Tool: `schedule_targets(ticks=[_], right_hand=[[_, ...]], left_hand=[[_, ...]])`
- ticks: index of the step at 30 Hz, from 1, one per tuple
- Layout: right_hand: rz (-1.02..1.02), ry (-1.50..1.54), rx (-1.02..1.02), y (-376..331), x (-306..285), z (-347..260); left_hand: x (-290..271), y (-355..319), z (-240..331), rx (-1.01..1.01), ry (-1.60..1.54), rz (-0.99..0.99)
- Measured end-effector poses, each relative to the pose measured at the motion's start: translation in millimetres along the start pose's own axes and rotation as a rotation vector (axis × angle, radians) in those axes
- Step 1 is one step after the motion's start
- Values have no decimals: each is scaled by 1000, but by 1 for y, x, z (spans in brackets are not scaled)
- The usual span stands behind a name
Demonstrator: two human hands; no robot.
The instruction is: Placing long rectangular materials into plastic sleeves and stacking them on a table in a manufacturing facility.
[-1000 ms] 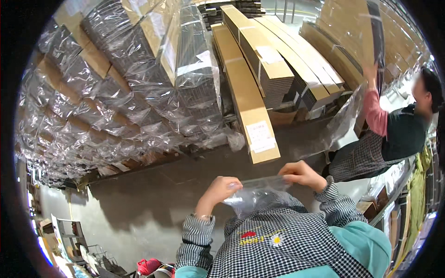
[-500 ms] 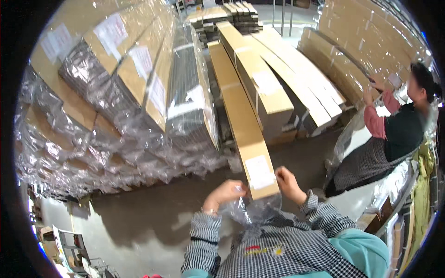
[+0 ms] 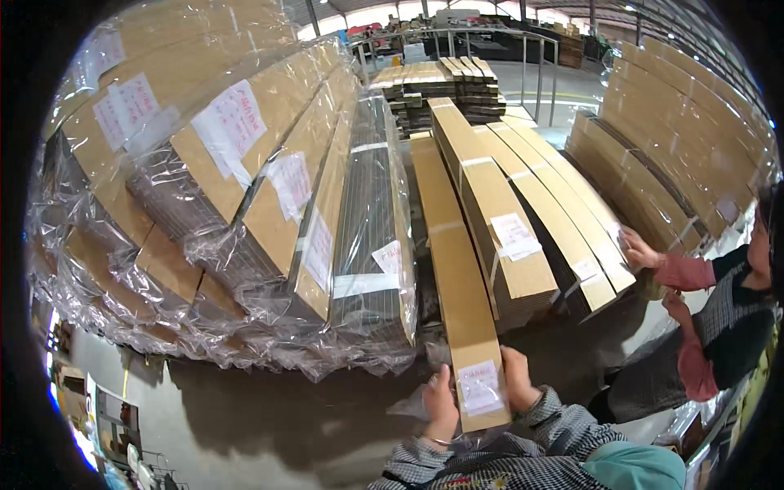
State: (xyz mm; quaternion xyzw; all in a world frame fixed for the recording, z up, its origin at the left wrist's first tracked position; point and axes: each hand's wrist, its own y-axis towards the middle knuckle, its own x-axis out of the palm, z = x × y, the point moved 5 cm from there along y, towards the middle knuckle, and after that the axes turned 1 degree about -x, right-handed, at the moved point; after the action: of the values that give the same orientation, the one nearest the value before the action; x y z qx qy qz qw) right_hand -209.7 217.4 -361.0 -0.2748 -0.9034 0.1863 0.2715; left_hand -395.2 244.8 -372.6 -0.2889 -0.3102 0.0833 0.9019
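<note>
A long, narrow bundle topped with brown board (image 3: pixel 457 302) stretches away from me, a white label (image 3: pixel 480 387) on its near end. My left hand (image 3: pixel 441 408) grips the left side of that end, thumb pointing up. On the opposite side my right hand (image 3: pixel 518 380) is closed around the edge, its fingertips partly hidden. Thin clear plastic film (image 3: pixel 411 406) hangs beside my left hand and shows under the bundle's end.
Film-wrapped stacks of long boards (image 3: pixel 245 237) rise at the left. Right of my bundle lie strapped, board-topped bundles (image 3: pixel 498 220). A co-worker's hand (image 3: pixel 641 247) touches the outermost one. More board stacks (image 3: pixel 678 131) stand far right, with a metal railing (image 3: pixel 457 37) behind.
My view has tilted up. My left hand has gone from holding the film near the bundle's corner to gripping its side. The co-worker has reached over to the nearby bundle.
</note>
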Motion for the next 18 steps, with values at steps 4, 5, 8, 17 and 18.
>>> schedule_targets(ticks=[4, 5, 8, 17, 18], right_hand=[[120, -287, -312, 8, -18, 40], [104, -330, -331, 2, -20, 47], [65, -350, -213, 27, -57, 91], [-204, -316, -390, 20, -49, 77], [-193, -322, -374, 14, -39, 71]], left_hand=[[-60, 34, -38, 402, 704, 107], [-70, 41, -49, 498, 1009, 119], [-85, 54, -67, 343, 1029, 156], [-65, 7, -11, 597, 1154, -153], [-46, -15, 9, 490, 1372, -28]])
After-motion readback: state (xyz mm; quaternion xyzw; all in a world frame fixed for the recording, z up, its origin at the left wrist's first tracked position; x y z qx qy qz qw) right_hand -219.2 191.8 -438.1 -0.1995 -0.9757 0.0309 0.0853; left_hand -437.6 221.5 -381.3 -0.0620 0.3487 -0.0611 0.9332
